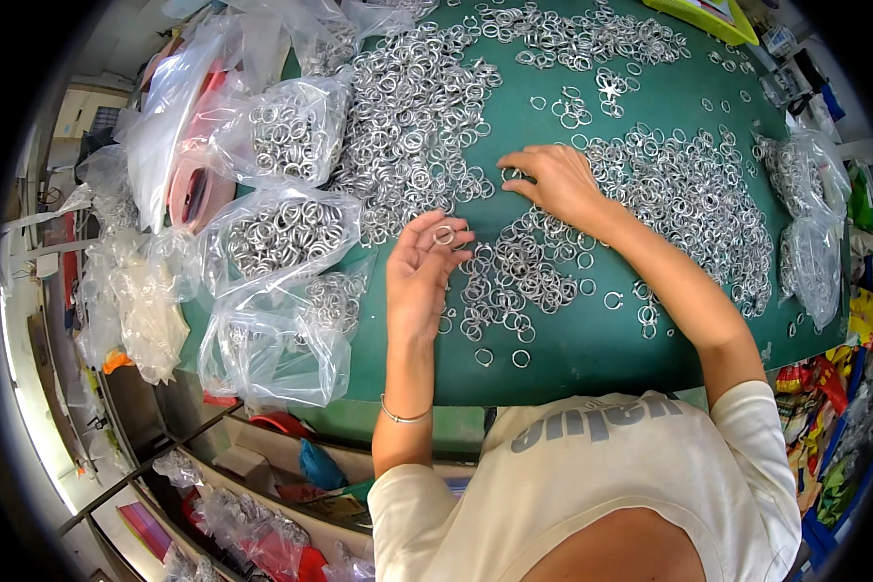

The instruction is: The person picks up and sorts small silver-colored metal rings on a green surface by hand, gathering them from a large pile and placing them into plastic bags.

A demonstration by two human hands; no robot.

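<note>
My left hand (pixel 418 276) is raised palm up at the middle of the green table, its fingers curled around a silver metal ring (pixel 444 242). Farther right, my right hand (pixel 560 182) reaches over the table with thumb and forefinger closed on another small silver ring (pixel 517 175). Just below the two hands lies a loose heap of silver rings (pixel 524 267). A big pile of rings (pixel 412 107) spreads beyond my left hand. Another wide pile (pixel 684 199) lies beside my right forearm.
Clear plastic bags of rings (pixel 291 238) crowd the table's left side, near a pink container (pixel 199 194). More bagged rings (pixel 810 257) sit at the right edge. A yellow-green basket (pixel 713 17) stands at the far right. Below the table's left side is an open drawer (pixel 252 466).
</note>
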